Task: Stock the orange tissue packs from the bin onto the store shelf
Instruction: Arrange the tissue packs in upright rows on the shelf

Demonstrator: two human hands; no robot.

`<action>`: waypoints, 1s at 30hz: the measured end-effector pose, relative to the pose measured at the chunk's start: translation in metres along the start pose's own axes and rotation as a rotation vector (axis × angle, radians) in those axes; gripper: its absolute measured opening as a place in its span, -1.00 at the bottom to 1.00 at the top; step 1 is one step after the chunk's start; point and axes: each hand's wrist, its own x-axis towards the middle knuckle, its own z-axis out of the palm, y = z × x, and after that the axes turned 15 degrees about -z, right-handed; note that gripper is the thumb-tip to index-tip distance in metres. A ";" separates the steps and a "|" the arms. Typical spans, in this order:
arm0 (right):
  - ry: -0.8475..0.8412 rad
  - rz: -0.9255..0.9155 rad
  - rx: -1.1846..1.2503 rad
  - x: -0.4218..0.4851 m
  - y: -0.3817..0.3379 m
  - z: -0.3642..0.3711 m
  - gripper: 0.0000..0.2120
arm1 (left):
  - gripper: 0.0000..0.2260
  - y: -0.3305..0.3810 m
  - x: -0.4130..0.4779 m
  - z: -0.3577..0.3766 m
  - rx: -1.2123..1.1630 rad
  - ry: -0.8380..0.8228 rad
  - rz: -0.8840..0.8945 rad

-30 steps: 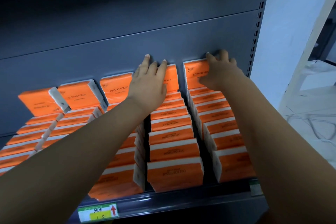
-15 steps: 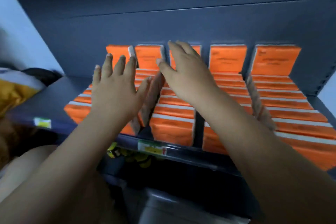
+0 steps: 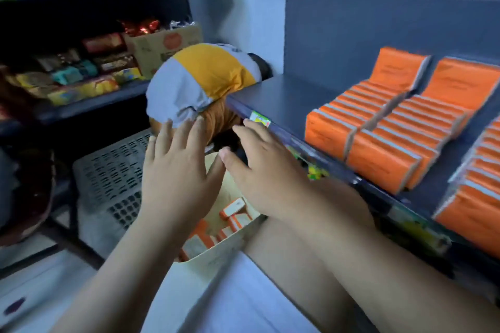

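While your left hand and right hand hover above the bin, each grip is spread flat and holds nothing. Loose orange tissue packs lie inside the bin. Right of the bin, stocked packs stand in rows on the store shelf.

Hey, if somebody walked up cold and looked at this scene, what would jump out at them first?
Probably the rows of orange tissue packs lined up on the dark shelf at right. Next, the two empty hands, left hand and right hand, spread open over the cardboard bin holding more orange packs at center bottom.
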 end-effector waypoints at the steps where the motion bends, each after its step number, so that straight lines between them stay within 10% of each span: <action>1: -0.031 0.003 0.006 0.005 -0.005 0.017 -0.44 | -0.29 -0.016 0.001 0.006 0.015 -0.010 -0.027; 30: -0.778 0.423 -0.064 0.053 0.138 0.243 -0.64 | -0.44 -0.129 0.024 0.271 0.020 -0.876 -0.695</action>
